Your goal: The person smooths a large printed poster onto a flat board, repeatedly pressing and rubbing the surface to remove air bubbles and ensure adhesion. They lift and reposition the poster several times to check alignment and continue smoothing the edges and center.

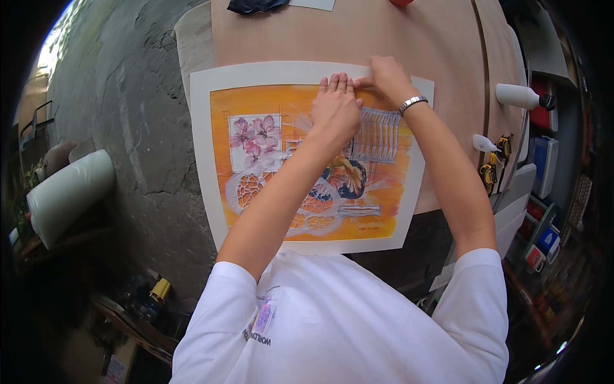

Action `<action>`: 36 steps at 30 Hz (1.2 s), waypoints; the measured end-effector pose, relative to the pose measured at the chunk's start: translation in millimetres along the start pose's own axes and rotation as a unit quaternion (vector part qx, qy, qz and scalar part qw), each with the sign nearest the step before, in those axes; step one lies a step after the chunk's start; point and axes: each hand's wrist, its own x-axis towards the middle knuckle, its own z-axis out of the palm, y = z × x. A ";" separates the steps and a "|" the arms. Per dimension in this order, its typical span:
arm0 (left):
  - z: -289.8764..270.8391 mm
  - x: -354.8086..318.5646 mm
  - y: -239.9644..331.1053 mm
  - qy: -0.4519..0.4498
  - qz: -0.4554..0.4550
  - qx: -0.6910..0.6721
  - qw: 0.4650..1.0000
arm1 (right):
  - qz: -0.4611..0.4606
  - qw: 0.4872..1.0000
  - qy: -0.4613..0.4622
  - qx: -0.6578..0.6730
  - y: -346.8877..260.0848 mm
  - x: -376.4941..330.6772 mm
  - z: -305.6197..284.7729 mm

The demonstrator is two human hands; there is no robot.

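Note:
An orange and yellow painting [256, 99] with pink flowers and lace-like patterns shows inside a white picture mat [201, 141]. The mat lies on the wooden table, its lower edge near my body. My left hand [336, 110] rests flat near the top middle, fingers stretched out together and tips on the mat's upper border. Just to its right, my right hand [389, 78] is bent over the mat's top edge. Its thumb points left on the border, while the curled fingers are partly hidden. A metal-banded watch or bracelet [412, 104] circles my right wrist.
The pale wooden table [441, 38] has a dark seam on the right. A white bottle [517, 96], a small white squeeze bottle [484, 143] and yellow-black tape measures [488, 174] lie there. Dark cloth [257, 5] sits at the far edge. A large roll [70, 195] stands left.

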 end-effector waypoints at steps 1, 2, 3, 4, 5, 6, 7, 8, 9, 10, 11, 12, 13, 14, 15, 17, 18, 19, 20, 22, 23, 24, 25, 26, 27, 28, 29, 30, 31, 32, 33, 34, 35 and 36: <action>2.7 4.1 8.3 -0.003 0.004 0.001 1.000 | 0.005 1.000 0.004 -0.001 9.0 -3.6 0.1; 5.3 7.9 16.3 -0.007 0.008 0.002 1.000 | 0.018 1.000 0.001 0.000 18.0 -6.9 0.2; 8.6 11.1 23.0 -0.007 0.015 0.003 1.000 | 0.029 1.000 -0.002 0.000 23.6 -11.5 -4.8; 11.8 14.3 29.3 -0.008 0.021 0.004 1.000 | 0.040 0.999 -0.005 0.000 29.2 -15.8 -8.5; 15.0 17.2 35.8 -0.009 0.027 0.005 1.000 | 0.054 0.999 -0.004 0.000 35.4 -19.5 -9.8; 16.8 20.5 43.3 -0.012 0.032 0.003 0.999 | 0.069 0.998 -0.001 -0.001 42.8 -23.1 -11.2; 18.7 23.8 51.0 -0.015 0.036 0.001 0.999 | 0.083 0.997 0.001 -0.001 50.1 -26.8 -11.7; 20.4 26.9 58.3 -0.019 0.040 -0.001 0.999 | 0.092 0.996 0.005 -0.007 57.4 -29.3 -11.5; 22.1 29.8 65.6 -0.020 0.045 0.001 0.999 | 0.102 0.995 0.009 -0.013 66.0 -30.7 -10.3; 23.7 32.6 72.6 -0.021 0.051 0.003 0.999 | 0.111 0.994 0.013 -0.018 74.7 -32.2 -9.1; 25.2 35.1 79.1 -0.022 0.056 0.005 0.998 | 0.116 0.993 0.020 -0.008 83.5 -34.2 -8.1; 27.8 37.7 84.5 -0.021 0.063 0.001 0.998 | 0.121 0.992 0.027 0.003 92.8 -35.9 -6.8; 30.4 40.3 89.6 -0.021 0.070 -0.004 0.997 | 0.125 0.992 0.033 0.014 102.3 -38.2 -5.6; 32.9 43.0 94.8 -0.020 0.078 -0.008 0.997 | 0.120 0.991 0.050 0.018 112.5 -41.7 -4.8; 38.5 46.5 100.0 -0.013 0.087 0.000 0.996 | 0.116 0.991 0.068 0.024 121.7 -46.0 -4.2; 49.0 54.1 109.6 0.003 0.105 0.015 0.994 | 0.125 0.989 0.078 0.028 136.7 -48.9 -2.1; 49.2 57.2 111.9 -0.002 0.111 0.012 0.994 | 0.139 0.988 0.069 0.027 142.1 -49.8 -3.7; 48.9 61.0 113.0 -0.008 0.117 0.008 0.993 | 0.153 0.986 0.061 0.026 146.6 -53.0 -3.7; 48.8 62.1 113.6 -0.014 0.124 0.004 0.992 | 0.160 0.984 0.067 0.027 148.6 -58.4 -0.1; 46.3 60.9 109.8 -0.016 0.147 0.000 0.989 | 0.170 0.981 0.084 0.030 142.4 -67.9 1.5; 44.8 60.0 107.8 -0.017 0.158 -0.001 0.987 | 0.178 0.980 0.087 0.032 141.6 -73.0 3.4; 46.0 59.3 106.9 -0.014 0.177 0.004 0.984 | 0.186 0.978 0.090 0.034 141.2 -79.2 5.2; 47.3 57.8 106.2 -0.012 0.197 0.010 0.980 | 0.195 0.976 0.094 0.036 140.7 -85.2 6.6; 48.4 56.3 105.3 -0.009 0.216 0.016 0.976 | 0.202 0.975 0.083 0.036 140.1 -90.2 7.4; 46.9 54.9 105.7 -0.016 0.230 0.020 0.973 | 0.210 0.975 0.071 0.034 139.0 -95.9 7.3; 45.2 53.3 105.6 -0.023 0.244 0.025 0.969 | 0.218 0.974 0.060 0.032 137.5 -102.0 7.5; 43.6 51.5 106.5 -0.029 0.258 0.030 0.965 | 0.223 0.972 0.062 0.034 134.7 -109.1 9.0; 42.0 48.2 107.7 -0.033 0.269 0.045 0.961 | 0.226 0.971 0.063 0.036 131.5 -115.9 12.9; 40.7 42.8 109.2 -0.037 0.280 0.060 0.957 | 0.229 0.970 0.065 0.038 129.0 -123.9 16.1; 39.8 36.9 111.7 -0.041 0.290 0.075 0.953 | 0.222 0.972 0.060 0.044 127.5 -133.2 18.4; 39.7 30.6 112.6 -0.043 0.298 0.080 0.950 | 0.234 0.970 0.041 0.050 123.7 -139.8 18.5; 39.7 23.1 113.3 -0.045 0.306 0.085 0.947 | 0.245 0.968 0.021 0.056 119.3 -145.7 18.5; 39.6 15.8 113.9 -0.047 0.313 0.089 0.944 | 0.256 0.965 0.002 0.063 115.5 -151.9 18.4; 43.2 9.6 115.1 -0.052 0.320 0.090 0.942 | 0.255 0.965 0.016 0.063 114.0 -160.3 21.7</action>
